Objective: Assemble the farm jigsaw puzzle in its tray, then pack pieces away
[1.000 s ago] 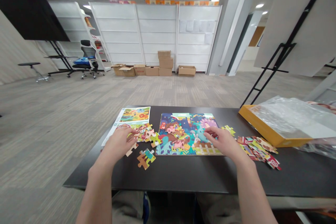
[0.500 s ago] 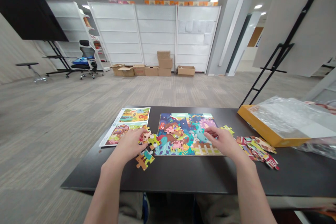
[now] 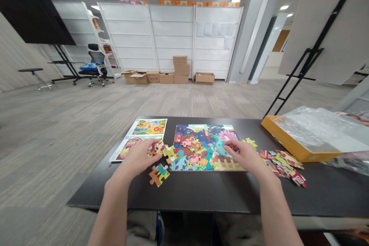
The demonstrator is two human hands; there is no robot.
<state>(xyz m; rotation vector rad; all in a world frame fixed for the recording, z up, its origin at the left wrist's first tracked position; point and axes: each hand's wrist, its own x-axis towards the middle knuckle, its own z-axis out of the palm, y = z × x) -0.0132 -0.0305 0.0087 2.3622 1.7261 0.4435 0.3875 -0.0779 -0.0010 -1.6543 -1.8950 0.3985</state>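
Note:
My left hand (image 3: 140, 157) is at the left of the puzzle area, its thumb and fingers closed on a jigsaw piece (image 3: 158, 147) with a brown-and-white animal print. Right beside it is a yellow-green piece (image 3: 170, 154). Nearer me lie joined pieces (image 3: 158, 176) in brown, green and blue. My right hand (image 3: 243, 154) hovers over or rests on the right part of the colourful picture board (image 3: 180, 165); its fingers are loosely bent, thumb and forefinger slightly apart, and no piece shows between them. Several loose pieces (image 3: 194, 157) with pink animals lie on the board.
A printed picture sheet (image 3: 150, 127) lies under and behind my left hand. To the right is a heap of loose pieces (image 3: 284, 165), with a yellow box (image 3: 291, 142) holding clear plastic behind it. All sit on a black table (image 3: 196, 192). An easel (image 3: 302, 63) stands beyond.
My left hand has shifted a little left, with the animal-print piece moving along and showing more. The picture sheet has slid very slightly right. My right hand stays put.

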